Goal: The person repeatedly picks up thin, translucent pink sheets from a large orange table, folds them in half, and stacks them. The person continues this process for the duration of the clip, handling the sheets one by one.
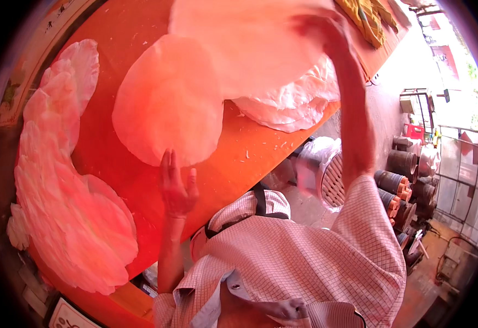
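A round, thin, pale sheet (169, 102), which looks like dough, lies flat on an orange-red tabletop (243, 147). My left hand (178, 182) is at its lower edge, fingertips against the rim and thumb spread away. Above and to the right is a larger pale sheet or surface (255, 53) that the round one partly overlaps. My right hand (319, 30) is blurred over this larger piece, so its grip cannot be made out. Wrinkled thin sheets (292, 102) are layered near the table's edge below it.
Many overlapping thin sheets (66, 176) form a long curved pile at left. A yellow cloth (364, 20) lies at the upper right. Beyond the table edge are a plastic-lined basket (332, 180), dark cylinders (403, 162) and a metal rack (421, 106). Small scraps dot the tabletop.
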Action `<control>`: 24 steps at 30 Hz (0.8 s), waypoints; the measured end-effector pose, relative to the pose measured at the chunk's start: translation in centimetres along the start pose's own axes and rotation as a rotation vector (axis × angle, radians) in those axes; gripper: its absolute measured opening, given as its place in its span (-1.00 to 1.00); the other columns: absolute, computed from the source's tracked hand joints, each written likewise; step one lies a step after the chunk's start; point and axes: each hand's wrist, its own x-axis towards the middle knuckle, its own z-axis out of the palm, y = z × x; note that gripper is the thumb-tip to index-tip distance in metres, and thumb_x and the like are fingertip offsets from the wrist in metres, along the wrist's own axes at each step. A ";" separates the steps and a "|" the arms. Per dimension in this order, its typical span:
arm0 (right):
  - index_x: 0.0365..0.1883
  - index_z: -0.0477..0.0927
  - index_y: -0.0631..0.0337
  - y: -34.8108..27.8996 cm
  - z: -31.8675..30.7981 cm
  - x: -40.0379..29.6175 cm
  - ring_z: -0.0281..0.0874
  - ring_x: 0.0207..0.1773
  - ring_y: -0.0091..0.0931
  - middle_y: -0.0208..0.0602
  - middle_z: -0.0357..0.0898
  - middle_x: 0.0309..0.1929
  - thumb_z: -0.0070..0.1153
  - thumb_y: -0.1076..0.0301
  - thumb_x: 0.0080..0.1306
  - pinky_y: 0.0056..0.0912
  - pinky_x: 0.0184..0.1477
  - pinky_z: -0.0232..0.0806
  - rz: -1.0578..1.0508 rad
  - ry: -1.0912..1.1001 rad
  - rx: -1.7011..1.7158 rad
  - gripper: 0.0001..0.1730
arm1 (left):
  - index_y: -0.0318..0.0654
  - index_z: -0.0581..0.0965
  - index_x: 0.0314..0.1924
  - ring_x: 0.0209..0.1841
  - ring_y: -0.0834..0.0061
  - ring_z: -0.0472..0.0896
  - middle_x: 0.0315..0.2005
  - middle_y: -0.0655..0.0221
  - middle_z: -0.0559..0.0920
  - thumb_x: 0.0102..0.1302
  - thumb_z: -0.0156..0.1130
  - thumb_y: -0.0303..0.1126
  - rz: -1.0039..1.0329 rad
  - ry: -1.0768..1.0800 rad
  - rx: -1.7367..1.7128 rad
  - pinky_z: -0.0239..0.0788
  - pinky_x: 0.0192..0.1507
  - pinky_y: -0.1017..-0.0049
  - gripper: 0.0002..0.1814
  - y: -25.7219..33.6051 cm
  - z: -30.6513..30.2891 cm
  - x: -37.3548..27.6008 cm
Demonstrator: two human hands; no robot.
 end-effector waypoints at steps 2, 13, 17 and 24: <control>-0.02 0.63 0.45 0.8 -5.7 -0.9 0.63 -0.38 -0.40 -0.17 0.71 -0.37 0.26 0.21 0.16 -0.35 -0.23 0.46 0.236 0.282 -0.298 -0.48 | -0.48 0.34 0.34 0.32 -0.14 0.37 0.28 -0.20 0.38 0.38 0.18 -0.24 -0.090 0.001 0.006 0.24 0.33 0.07 -0.37 -1.9 0.5 -1.7; 0.17 0.49 0.39 -0.1 20.3 -6.3 0.59 -0.14 -0.29 -0.04 0.62 -0.24 0.43 0.02 0.08 -0.22 -0.09 0.43 0.410 -0.042 -0.326 -0.19 | -0.48 0.36 0.31 0.35 -0.14 0.34 0.30 -0.16 0.36 0.39 0.18 -0.26 -0.277 0.052 0.183 0.24 0.35 0.08 -0.41 -6.3 0.9 -8.2; -0.02 0.54 0.36 2.1 23.6 -5.1 0.53 -0.22 -0.26 -0.04 0.58 -0.28 0.35 0.11 0.04 -0.23 -0.19 0.38 0.227 0.163 -0.282 -0.37 | -0.52 0.36 0.30 0.36 -0.15 0.32 0.32 -0.17 0.33 0.39 0.18 -0.28 -0.299 0.135 0.203 0.21 0.37 0.04 -0.41 -7.6 1.0 -8.2; -0.29 0.68 0.25 -4.9 22.4 2.6 0.47 -0.39 -0.60 -0.38 0.61 -0.44 0.31 0.22 0.19 -0.40 -0.31 0.35 0.210 -0.018 -0.070 -0.73 | -0.56 0.40 0.25 0.35 -0.13 0.34 0.30 -0.14 0.38 0.40 0.14 -0.29 -0.239 0.177 0.363 0.22 0.37 0.05 -0.46 -8.4 1.4 -8.9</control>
